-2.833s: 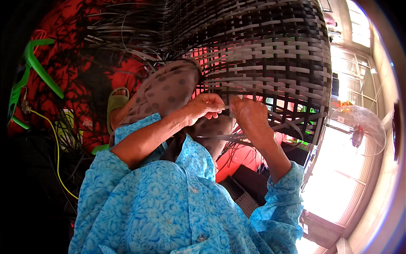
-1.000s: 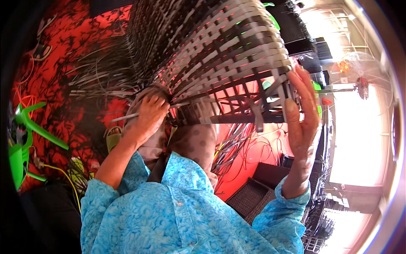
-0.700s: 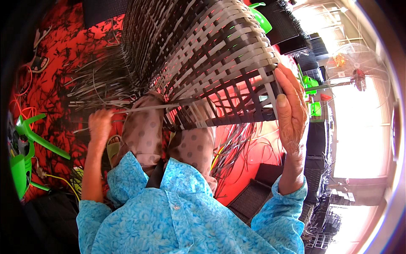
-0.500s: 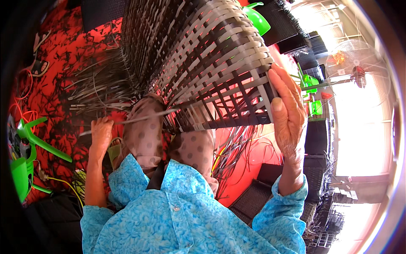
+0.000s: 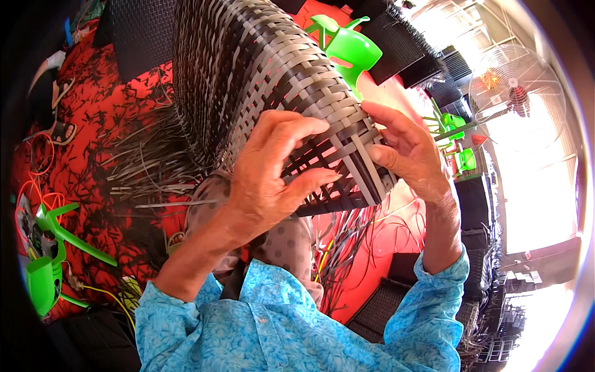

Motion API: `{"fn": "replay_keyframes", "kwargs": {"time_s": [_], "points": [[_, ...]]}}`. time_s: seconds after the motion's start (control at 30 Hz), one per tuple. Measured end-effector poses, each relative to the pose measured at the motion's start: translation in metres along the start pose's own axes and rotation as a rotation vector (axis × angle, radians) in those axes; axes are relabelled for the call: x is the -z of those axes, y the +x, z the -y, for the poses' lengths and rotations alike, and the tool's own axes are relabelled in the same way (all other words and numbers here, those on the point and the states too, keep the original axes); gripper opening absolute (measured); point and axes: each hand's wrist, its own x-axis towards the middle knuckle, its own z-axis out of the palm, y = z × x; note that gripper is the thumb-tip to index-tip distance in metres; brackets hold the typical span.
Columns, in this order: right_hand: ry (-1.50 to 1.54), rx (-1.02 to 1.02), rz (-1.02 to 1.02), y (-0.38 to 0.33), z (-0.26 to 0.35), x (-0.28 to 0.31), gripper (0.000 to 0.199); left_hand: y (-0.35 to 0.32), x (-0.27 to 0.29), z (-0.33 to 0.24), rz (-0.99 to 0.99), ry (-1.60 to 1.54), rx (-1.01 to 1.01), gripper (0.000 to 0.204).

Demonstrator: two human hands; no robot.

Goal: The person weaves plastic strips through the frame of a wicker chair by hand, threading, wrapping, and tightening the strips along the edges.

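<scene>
A large woven piece of flat grey and dark strips (image 5: 273, 43) leans over my knees, one corner of it toward me. Its weave is tight along the top and looser near the lower edge. My left hand (image 5: 273, 167) is over the loose part, thumb and forefinger apart, with nothing visible between them. At the near corner, my right hand (image 5: 406, 149) grips the woven edge, fingers on the far side and thumb on the near one. Long loose strips (image 5: 152, 155) fan out from the piece's lower left side.
Strip scraps litter the red floor (image 5: 142, 93). Green plastic chairs (image 5: 353, 49) stand beyond the weave and at left. A person's sandalled foot (image 5: 64, 132) shows at far left. A standing fan (image 5: 517, 93) and dark woven pieces (image 5: 421, 62) line the right.
My left hand has let go of a grey strip it held out to the left and come up over the weave. My right hand's fingers have shifted along the corner, and the woven piece has tilted slightly.
</scene>
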Motion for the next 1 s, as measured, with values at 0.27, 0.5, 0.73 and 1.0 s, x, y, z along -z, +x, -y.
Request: {"fn": "replay_keyframes", "kwargs": {"time_s": [0.27, 0.5, 0.73, 1.0], "points": [[-0.11, -0.014, 0.005, 0.015, -0.005, 0.009, 0.045, 0.005, -0.017, 0.017, -0.101, 0.15, -0.209, 0.036], [-0.198, 0.05, -0.035, 0.01, -0.001, -0.006, 0.057, -0.025, -0.002, 0.028, 0.057, 0.043, 0.171, 0.058], [-0.029, -0.004, -0.103, 0.009, 0.001, -0.021, 0.06, -0.03, -0.002, 0.039, 0.083, 0.191, 0.042, 0.076], [0.007, -0.031, -0.121, 0.009, -0.003, -0.022, 0.06, -0.04, 0.001, 0.047, 0.095, 0.189, 0.095, 0.073]]}}
